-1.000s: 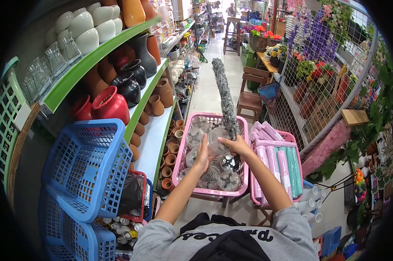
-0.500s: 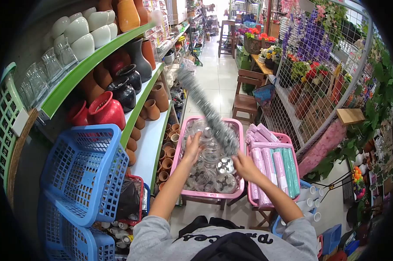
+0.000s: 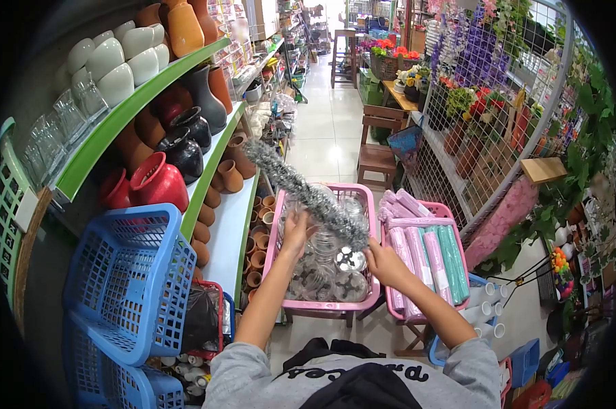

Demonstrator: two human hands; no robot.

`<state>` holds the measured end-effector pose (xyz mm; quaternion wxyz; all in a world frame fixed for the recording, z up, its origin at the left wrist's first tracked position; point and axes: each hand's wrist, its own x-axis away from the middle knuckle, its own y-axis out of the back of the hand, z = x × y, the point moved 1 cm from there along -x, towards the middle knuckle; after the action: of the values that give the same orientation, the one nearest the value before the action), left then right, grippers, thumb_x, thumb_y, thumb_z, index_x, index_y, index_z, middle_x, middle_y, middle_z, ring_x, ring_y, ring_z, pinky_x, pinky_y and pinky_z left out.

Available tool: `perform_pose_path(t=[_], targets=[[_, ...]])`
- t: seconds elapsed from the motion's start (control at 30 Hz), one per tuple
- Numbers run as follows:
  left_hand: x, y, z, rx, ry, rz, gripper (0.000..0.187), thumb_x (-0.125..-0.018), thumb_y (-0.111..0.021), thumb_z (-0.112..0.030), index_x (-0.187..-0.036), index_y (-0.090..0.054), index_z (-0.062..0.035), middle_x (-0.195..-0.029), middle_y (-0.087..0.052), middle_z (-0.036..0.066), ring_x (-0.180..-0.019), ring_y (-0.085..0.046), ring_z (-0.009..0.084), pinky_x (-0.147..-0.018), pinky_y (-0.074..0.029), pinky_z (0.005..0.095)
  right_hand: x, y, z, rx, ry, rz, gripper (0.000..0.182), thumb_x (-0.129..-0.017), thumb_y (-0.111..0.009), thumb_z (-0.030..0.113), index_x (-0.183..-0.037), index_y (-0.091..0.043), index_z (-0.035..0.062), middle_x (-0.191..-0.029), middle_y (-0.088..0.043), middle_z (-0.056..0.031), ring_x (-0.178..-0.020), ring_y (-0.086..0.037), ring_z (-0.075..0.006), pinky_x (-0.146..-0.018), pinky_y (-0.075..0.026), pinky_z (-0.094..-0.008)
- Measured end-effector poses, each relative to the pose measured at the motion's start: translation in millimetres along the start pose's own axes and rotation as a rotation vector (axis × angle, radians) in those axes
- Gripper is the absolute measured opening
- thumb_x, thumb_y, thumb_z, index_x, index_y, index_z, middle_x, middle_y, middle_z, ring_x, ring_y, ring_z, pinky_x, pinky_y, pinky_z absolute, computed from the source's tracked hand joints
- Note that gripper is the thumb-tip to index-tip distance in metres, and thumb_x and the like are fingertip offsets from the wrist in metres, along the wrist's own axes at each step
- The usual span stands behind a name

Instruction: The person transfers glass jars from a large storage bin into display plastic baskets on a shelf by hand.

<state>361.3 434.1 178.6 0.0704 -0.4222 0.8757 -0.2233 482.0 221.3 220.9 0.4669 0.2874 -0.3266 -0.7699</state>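
Observation:
A long grey-and-white speckled bundle [image 3: 304, 191], shiny like clear wrap, slants over the pink basket [image 3: 372, 273]. Its lower right end is in my right hand [image 3: 384, 263], with the fingers closed around it. My left hand [image 3: 295, 235] is over the basket's left side, just below the bundle; its fingers look apart, and whether they touch the bundle is hard to tell. Inside the basket lie clear round plastic pieces [image 3: 321, 273], some with a dark pattern, and a white disc with dark spots [image 3: 349, 260].
To the right stands a second pink basket [image 3: 462, 253] with pink and teal rolls [image 3: 447, 266]. Blue baskets [image 3: 127, 273] are stacked at left, beside shelves of pots, bowls and glasses. A wooden chair [image 3: 377, 160] and wire rack [image 3: 499, 136] stand ahead.
The bundle's far end has swung down and to the left, so it lies flatter over the basket. My left hand has shifted slightly left; my right hand keeps its grip.

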Motion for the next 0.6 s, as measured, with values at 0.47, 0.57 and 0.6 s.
perform_pose_path(t=[0.47,0.57,0.6], targets=[[22,-8,-38,-0.987,-0.611,-0.008,0.063,-0.063,-0.076,-0.021,-0.115,-0.046,0.0003,-0.102,-0.058,0.021,-0.095,-0.057,0.0354,-0.079,-0.045,0.0367,-6,39,9,0.092,0.048,0.023,0.024,-0.088,-0.047,0.022,-0.100,-0.053,0.0024,-0.067,-0.056,-0.0266,-0.063,-0.054,-0.0459,-0.058,-0.042,-0.0524],[20,2,-20,-0.924,-0.699,-0.002,0.068,-0.065,-0.075,-0.021,-0.120,-0.043,0.0001,-0.107,-0.057,0.021,-0.099,-0.056,0.0345,-0.083,-0.045,0.0371,-11,47,-2,0.045,-0.073,-0.069,0.024,-0.089,-0.047,0.025,-0.098,-0.054,0.0036,-0.070,-0.058,-0.0263,-0.070,-0.056,-0.0454,-0.064,-0.043,-0.0515],[21,1,-18,-0.819,-0.766,0.017,0.070,-0.064,-0.075,-0.022,-0.122,-0.042,0.0008,-0.107,-0.057,0.021,-0.100,-0.056,0.0341,-0.084,-0.045,0.0372,-13,44,-14,0.043,-0.075,-0.074,0.024,-0.089,-0.047,0.025,-0.098,-0.054,0.0036,-0.070,-0.058,-0.0263,-0.070,-0.056,-0.0454,-0.064,-0.043,-0.0515]])
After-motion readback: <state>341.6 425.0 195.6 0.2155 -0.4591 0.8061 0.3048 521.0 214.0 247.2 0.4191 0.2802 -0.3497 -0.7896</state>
